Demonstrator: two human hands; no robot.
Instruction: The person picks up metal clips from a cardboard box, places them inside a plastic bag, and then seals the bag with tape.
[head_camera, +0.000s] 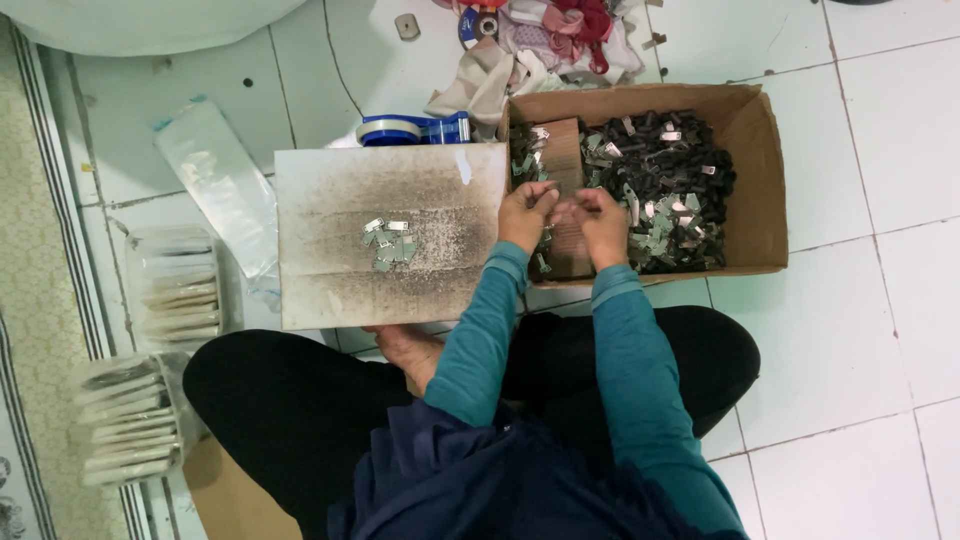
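on the white tiled floor (860, 330), a person in teal sleeves and dark trousers is sitting cross-legged, both hands working over the near-left edge of an open cardboard box (760, 180). the left hand (527, 213) is lying at about nine o'clock from the right hand (603, 225), the two almost touching. the fingers of both hands are curling inward and pinching something small between them, though the piece itself is too small and blurred to make out. the box is holding a heap of small black and silver metal parts (665, 175), lying at two o'clock from the hands, and a brown cardboard flap (562, 160) is standing inside the box at twelve o'clock from the left hand.

at nine o'clock from the hands, a smudged grey board (330, 260) is lying flat on the floor, carrying a little cluster of silver pieces (390, 243) near its middle. a blue tape dispenser (415, 129) is sitting at the board's twelve o'clock edge. clear plastic bags (215, 180) and stacks of filled packets (175, 290) are lying further out at nine o'clock, and a bundle of cloth (545, 40) is lying at twelve o'clock beyond the box.
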